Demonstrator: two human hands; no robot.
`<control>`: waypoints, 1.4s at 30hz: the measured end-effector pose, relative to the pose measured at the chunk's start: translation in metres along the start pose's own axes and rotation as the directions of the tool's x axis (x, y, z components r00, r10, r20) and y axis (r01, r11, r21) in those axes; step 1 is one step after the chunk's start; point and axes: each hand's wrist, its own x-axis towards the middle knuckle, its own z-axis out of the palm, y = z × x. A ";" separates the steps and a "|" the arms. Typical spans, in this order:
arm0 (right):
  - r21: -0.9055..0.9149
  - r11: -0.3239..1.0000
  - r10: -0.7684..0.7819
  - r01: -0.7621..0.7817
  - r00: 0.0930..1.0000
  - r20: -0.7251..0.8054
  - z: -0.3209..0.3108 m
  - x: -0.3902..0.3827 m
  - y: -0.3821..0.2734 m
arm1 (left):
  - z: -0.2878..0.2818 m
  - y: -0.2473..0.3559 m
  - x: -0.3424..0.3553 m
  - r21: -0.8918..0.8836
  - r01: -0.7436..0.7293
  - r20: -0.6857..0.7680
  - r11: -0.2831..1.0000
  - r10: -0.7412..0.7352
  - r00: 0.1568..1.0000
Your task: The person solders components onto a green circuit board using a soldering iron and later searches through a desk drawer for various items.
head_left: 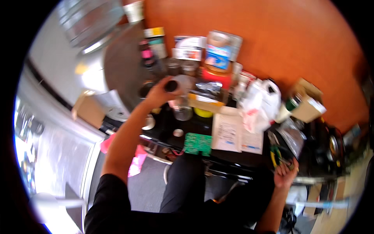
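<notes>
My left hand is closed round a small cylinder with a dark round end, held above the far left part of the black table. Just below and right of it stands a clear plastic container. At the table's right front edge my right hand has its fingers curled together; motion blur hides what is in them. Beside those fingers lies a pair of pliers with yellow-green handles. A green circuit board lies at the front edge of the table, in front of my lap.
Papers lie right of the board, beside a white plastic bag. An open cardboard box stands far right. Jars, a small carton and a blue-labelled tub crowd the back, against an orange wall.
</notes>
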 end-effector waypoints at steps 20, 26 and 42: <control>0.091 0.993 0.063 -0.078 0.987 0.151 -0.004 -0.004 -0.019 | -0.003 -0.007 0.004 -0.112 0.137 0.071 0.984 -0.130 0.989; 0.123 0.992 -0.003 -0.016 0.989 0.146 -0.009 -0.007 -0.026 | -0.034 -0.002 -0.013 -0.191 0.090 -0.029 0.977 -0.098 0.995; 0.138 0.990 -0.059 0.030 0.975 0.212 0.010 -0.041 0.013 | 0.238 0.221 -0.233 -0.522 0.080 0.445 0.850 0.191 0.875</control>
